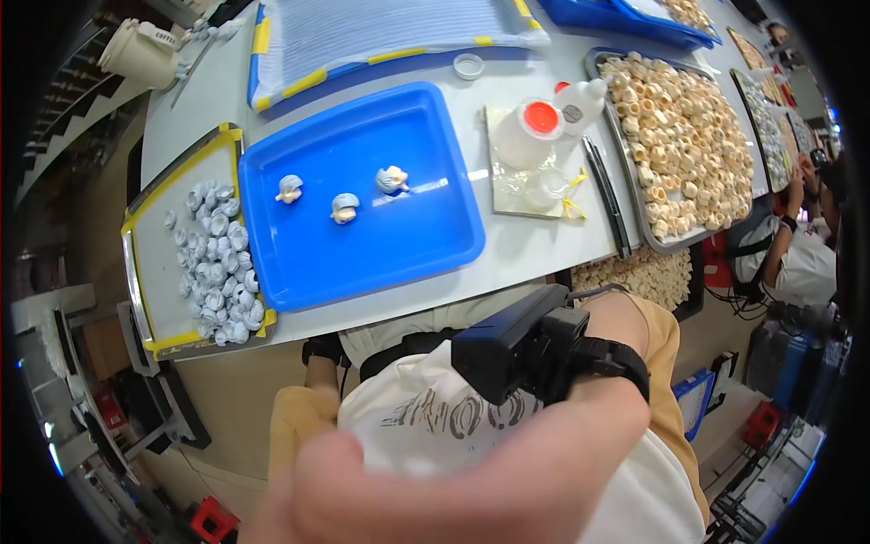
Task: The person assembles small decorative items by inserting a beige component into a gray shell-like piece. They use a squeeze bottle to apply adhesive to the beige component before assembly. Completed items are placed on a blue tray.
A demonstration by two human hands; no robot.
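Blocking shirt [426, 426]: blurred right hand [408, 494]; beyond, blue tray [362, 258], bottle [584, 104].

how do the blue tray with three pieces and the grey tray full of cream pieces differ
The blue tray is bright blue; the other, the grey tray, is dull grey. The blue tray holds just three two-tone pieces, set apart, while the grey tray is heaped with cream pieces. Both are rectangular with raised rims, on the white table.

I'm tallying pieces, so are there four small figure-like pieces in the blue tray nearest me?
No, only three small pieces lie in that blue tray.
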